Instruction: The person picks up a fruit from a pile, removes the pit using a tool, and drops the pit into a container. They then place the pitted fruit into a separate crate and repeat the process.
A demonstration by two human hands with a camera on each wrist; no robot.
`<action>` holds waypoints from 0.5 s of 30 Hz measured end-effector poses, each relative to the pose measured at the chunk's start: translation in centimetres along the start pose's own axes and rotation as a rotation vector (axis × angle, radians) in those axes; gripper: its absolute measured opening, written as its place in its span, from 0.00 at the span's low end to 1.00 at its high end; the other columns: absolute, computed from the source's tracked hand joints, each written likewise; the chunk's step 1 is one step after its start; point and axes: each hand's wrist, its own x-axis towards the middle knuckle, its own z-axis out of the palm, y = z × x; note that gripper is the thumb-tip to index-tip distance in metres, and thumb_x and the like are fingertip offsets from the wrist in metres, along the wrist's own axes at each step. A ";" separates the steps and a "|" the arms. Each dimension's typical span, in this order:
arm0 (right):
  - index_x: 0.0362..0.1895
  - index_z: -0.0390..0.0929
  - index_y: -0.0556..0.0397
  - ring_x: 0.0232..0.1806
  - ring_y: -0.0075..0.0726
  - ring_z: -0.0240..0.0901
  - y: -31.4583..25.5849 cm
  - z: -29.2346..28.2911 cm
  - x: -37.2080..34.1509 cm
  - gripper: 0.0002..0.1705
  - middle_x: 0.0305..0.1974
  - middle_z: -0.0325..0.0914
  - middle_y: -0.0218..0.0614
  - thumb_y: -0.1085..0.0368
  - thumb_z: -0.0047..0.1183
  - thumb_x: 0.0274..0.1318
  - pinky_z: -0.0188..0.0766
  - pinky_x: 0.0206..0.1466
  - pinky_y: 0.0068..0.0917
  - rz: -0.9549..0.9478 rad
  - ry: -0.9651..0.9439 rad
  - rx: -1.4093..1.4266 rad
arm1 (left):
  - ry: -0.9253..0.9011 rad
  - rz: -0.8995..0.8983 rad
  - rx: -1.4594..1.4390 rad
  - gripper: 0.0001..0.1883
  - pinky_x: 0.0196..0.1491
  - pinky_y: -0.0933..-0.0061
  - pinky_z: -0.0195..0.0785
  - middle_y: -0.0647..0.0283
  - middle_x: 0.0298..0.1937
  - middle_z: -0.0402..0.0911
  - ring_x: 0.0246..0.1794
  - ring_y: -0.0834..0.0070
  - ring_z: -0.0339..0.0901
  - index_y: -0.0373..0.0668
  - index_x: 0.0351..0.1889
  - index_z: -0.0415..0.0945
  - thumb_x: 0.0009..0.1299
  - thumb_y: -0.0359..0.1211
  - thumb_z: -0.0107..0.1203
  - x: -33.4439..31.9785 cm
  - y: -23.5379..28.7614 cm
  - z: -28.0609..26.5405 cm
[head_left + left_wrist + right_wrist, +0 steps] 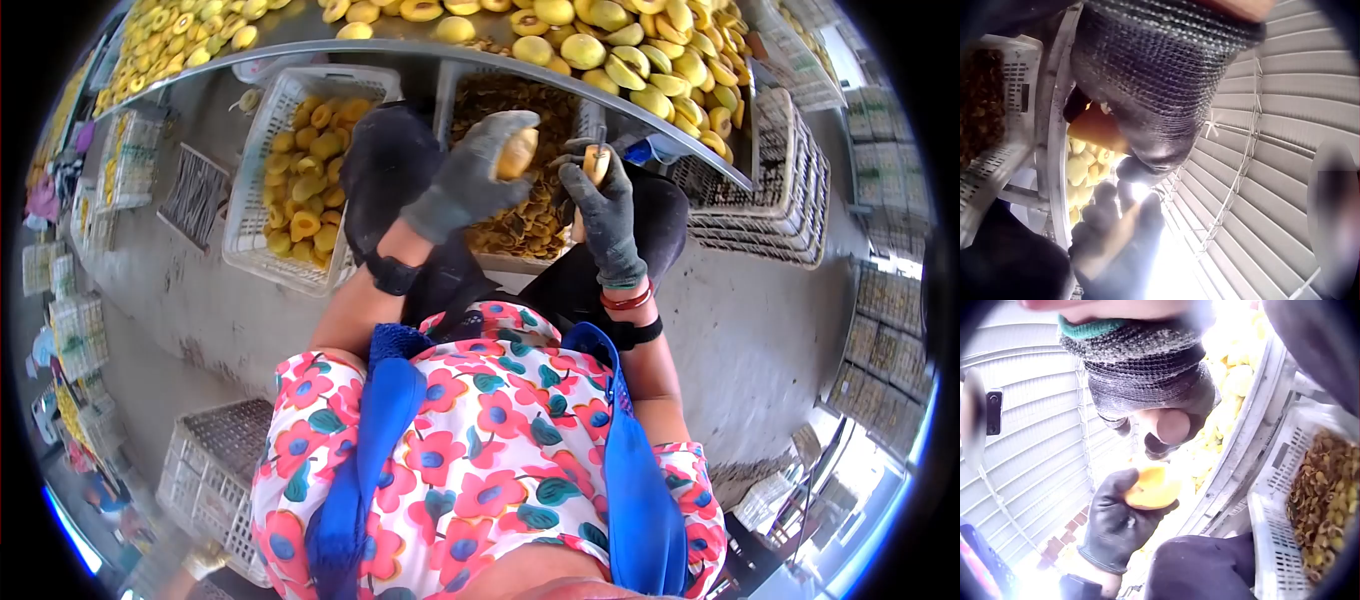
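Observation:
My gloved left hand [455,180] grips a yellow peach piece [518,153] between thumb and fingers, held up over the crate between my knees. In the right wrist view the cut side of this peach [1157,487] shows a hollow. A short distance to the right, my gloved right hand [608,220] has its fingers curled round the pale wooden handle of a small tool [596,168], whose metal end points toward the table. The round butt of the handle [1174,427] sticks out below the fist in the right wrist view. Tool and peach are apart.
A metal table [400,46] heaped with yellow peach halves [650,60] runs along the front. Below stands a crate of brown scraps [520,262]. A white crate [240,215] of peach pieces is at left, stacked crates [770,190] at right. Another crate [215,470] stands behind left.

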 end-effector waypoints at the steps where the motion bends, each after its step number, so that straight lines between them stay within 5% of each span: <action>1: 0.51 0.71 0.55 0.31 0.16 0.72 0.1 0.7 0.2 0.17 0.36 0.77 0.30 0.72 0.56 0.56 0.73 0.32 0.17 -0.081 0.023 -0.041 | 0.039 0.154 0.184 0.34 0.63 0.63 0.61 0.53 0.58 0.71 0.59 0.57 0.69 0.38 0.60 0.67 0.53 0.32 0.64 0.0 -0.3 0.5; 3: 0.53 0.70 0.58 0.39 0.31 0.76 1.4 1.0 1.1 0.27 0.41 0.79 0.36 0.67 0.64 0.49 0.76 0.43 0.29 -0.270 0.033 -0.420 | 0.085 0.312 0.315 0.37 0.62 0.60 0.61 0.53 0.58 0.71 0.58 0.55 0.68 0.38 0.60 0.66 0.50 0.34 0.67 0.0 -0.2 1.5; 5: 0.51 0.72 0.57 0.40 0.35 0.76 2.3 1.6 1.3 0.26 0.41 0.79 0.38 0.66 0.65 0.47 0.75 0.46 0.33 -0.286 0.117 -0.602 | 0.071 0.174 0.305 0.40 0.61 0.58 0.60 0.53 0.58 0.70 0.58 0.54 0.67 0.37 0.60 0.65 0.48 0.36 0.69 -0.5 0.2 2.1; 7: 0.46 0.73 0.55 0.36 0.30 0.77 2.5 1.5 1.3 0.18 0.36 0.79 0.37 0.68 0.61 0.50 0.76 0.39 0.29 -0.096 0.085 -0.407 | 0.050 0.158 0.264 0.40 0.62 0.57 0.59 0.52 0.58 0.70 0.60 0.55 0.66 0.38 0.60 0.65 0.48 0.37 0.70 -0.9 -0.3 1.8; 9: 0.46 0.73 0.56 0.30 0.27 0.76 1.5 2.2 0.7 0.17 0.33 0.78 0.35 0.70 0.59 0.50 0.75 0.32 0.25 -0.065 0.075 -0.412 | 0.006 0.114 0.242 0.40 0.63 0.57 0.59 0.52 0.58 0.70 0.60 0.55 0.66 0.38 0.60 0.65 0.48 0.37 0.70 -1.1 -0.7 1.8; 12: 0.44 0.74 0.56 0.26 0.24 0.74 2.7 2.1 1.4 0.14 0.33 0.78 0.34 0.70 0.58 0.52 0.72 0.26 0.22 -0.271 0.111 -0.486 | 0.096 0.133 0.251 0.36 0.62 0.60 0.60 0.52 0.57 0.71 0.59 0.56 0.67 0.37 0.59 0.66 0.49 0.35 0.66 -1.2 -0.3 0.1; 15: 0.42 0.74 0.55 0.25 0.24 0.74 1.5 1.9 1.4 0.13 0.31 0.78 0.32 0.70 0.58 0.51 0.72 0.24 0.23 -0.071 0.270 -0.212 | 0.246 0.097 0.416 0.29 0.55 0.61 0.66 0.52 0.50 0.76 0.50 0.55 0.73 0.37 0.53 0.71 0.50 0.31 0.61 -1.5 1.5 -5.0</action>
